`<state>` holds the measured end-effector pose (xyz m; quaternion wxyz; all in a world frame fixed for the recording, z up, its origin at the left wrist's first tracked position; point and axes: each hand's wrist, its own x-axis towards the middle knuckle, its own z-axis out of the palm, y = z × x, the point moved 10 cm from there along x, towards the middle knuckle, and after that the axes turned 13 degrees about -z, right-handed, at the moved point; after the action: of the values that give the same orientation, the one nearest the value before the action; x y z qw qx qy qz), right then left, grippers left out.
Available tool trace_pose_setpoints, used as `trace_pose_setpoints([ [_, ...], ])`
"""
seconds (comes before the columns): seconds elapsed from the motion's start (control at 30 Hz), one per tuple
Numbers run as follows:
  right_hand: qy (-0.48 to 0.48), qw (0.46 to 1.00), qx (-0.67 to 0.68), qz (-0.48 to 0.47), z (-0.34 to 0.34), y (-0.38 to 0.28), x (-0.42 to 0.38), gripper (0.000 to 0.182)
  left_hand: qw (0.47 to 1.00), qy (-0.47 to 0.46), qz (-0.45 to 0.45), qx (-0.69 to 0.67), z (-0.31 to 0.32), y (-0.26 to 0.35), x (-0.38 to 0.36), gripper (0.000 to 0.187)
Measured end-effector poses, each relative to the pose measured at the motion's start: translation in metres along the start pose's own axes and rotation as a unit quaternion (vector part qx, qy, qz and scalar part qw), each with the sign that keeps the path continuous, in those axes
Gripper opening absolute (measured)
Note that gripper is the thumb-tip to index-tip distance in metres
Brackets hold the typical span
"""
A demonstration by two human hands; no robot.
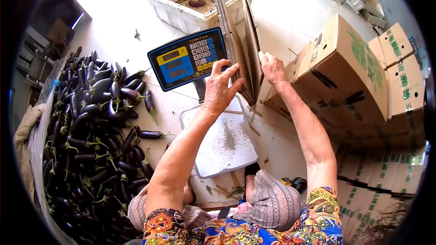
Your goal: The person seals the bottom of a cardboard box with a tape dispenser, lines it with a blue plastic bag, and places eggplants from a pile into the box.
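Observation:
Two upright flat cardboard pieces stand behind the scale's metal platform (220, 140). My right hand (273, 69) has its fingers closed on the edge of the right-hand cardboard sheet (252, 41). Near the left-hand cardboard stack (230, 41), my left hand (220, 85) is raised with thumb and fingers apart, in front of the scale's keypad display (186, 59). Whether its fingertips touch the stack is hard to tell. A gap shows between the sheet and the stack.
A large heap of eggplants (97, 122) covers the floor at left. A white foam box (175, 11) with one eggplant stands at the back. Closed cartons (345, 68) are at right, with flattened cartons (363, 204) below them.

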<state>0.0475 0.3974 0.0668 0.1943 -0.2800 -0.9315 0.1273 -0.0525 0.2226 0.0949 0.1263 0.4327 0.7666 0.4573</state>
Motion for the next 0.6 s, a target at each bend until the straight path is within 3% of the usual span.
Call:
trace_pose_setpoints([
  [0.07,0.004,0.997,0.031,0.073,0.003,0.001,0.003,0.046,0.999,0.021,0.016,0.020,-0.004,0.006,-0.005,0.043],
  [0.13,0.027,0.998,-0.013,0.063,-0.014,-0.024,0.002,0.073,1.000,0.022,0.001,0.013,-0.004,0.004,-0.007,0.044],
  [0.2,0.065,0.997,0.001,0.035,-0.004,-0.010,0.012,0.059,1.000,0.010,-0.008,0.007,-0.003,0.003,-0.007,0.045],
  [0.27,-0.038,0.997,-0.064,-0.019,-0.002,-0.003,0.018,0.039,1.000,0.005,0.000,0.028,-0.001,0.000,-0.010,0.048],
  [0.3,0.050,0.991,-0.087,-0.091,-0.005,0.004,0.015,0.029,0.999,0.012,0.004,0.036,-0.001,0.001,-0.014,0.049],
  [0.4,-0.044,0.997,-0.059,-0.019,-0.004,0.040,0.005,0.028,0.995,0.074,0.067,0.030,-0.027,0.031,-0.036,0.048],
  [0.47,-0.058,0.995,-0.086,-0.001,-0.017,0.034,-0.012,0.027,0.998,-0.044,0.046,0.007,-0.031,0.048,-0.051,0.042],
  [0.53,0.005,0.997,-0.079,0.013,-0.043,0.014,-0.029,0.024,0.984,-0.153,0.093,0.022,-0.019,0.055,-0.076,0.035],
  [0.6,0.018,0.997,-0.045,0.055,-0.063,0.016,-0.048,0.026,0.954,-0.264,0.090,0.113,-0.009,0.054,-0.109,0.033],
])
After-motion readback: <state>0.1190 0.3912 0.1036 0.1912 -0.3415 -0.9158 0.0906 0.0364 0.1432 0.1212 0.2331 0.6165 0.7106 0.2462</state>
